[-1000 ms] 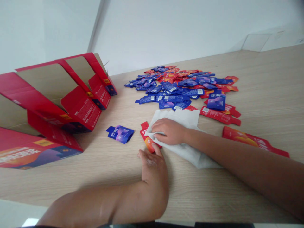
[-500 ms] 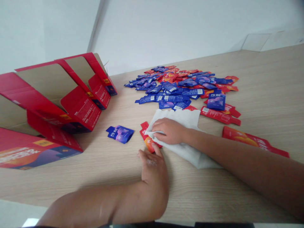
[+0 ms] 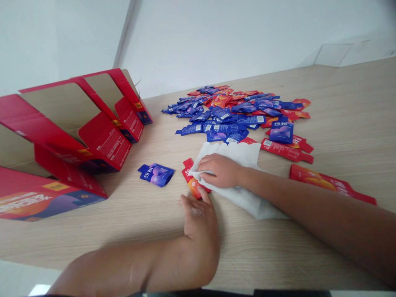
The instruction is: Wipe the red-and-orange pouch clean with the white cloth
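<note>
A small red and orange pouch [image 3: 194, 186] lies flat on the table, partly covered by a white cloth [image 3: 246, 159]. My left hand [image 3: 200, 212] holds the pouch's near end down, one fingertip on it and another finger beside its edge. My right hand [image 3: 220, 170] has its fingers closed on the cloth's left part, over the pouch. To the left of both hands lies a blue and purple pouch [image 3: 157, 175]. Another red pouch [image 3: 328, 181] rests to the right, just beyond my right forearm.
A heap of blue and red pouches [image 3: 225, 113] spreads over the back of the table [image 3: 343, 111]. Several open red cardboard boxes [image 3: 108, 142] stand in a row at the left. Behind the table rises a white wall [image 3: 235, 41].
</note>
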Tool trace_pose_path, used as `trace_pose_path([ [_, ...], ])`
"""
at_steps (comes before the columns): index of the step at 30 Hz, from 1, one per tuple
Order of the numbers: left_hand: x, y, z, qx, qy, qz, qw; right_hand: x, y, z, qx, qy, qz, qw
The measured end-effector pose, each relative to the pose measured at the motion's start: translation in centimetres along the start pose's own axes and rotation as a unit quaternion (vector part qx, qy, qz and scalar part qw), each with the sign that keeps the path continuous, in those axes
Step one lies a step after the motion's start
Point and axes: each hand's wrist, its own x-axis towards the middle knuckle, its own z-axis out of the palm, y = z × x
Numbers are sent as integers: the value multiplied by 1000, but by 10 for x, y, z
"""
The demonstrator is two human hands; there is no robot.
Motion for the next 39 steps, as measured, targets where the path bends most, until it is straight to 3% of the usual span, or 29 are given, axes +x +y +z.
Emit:
trace_pose_path([
  [27, 0, -2, -2, 37, 4, 5, 999, 1, -1, -1, 1, -5, 2, 1000],
  [36, 0, -1, 1, -69, 12, -21, 997, 0, 0, 0, 3, -2, 1, 1000],
  [39, 1, -1, 1, -54, 14, -18, 998, 1, 0, 0, 5, -2, 1, 1000],
])
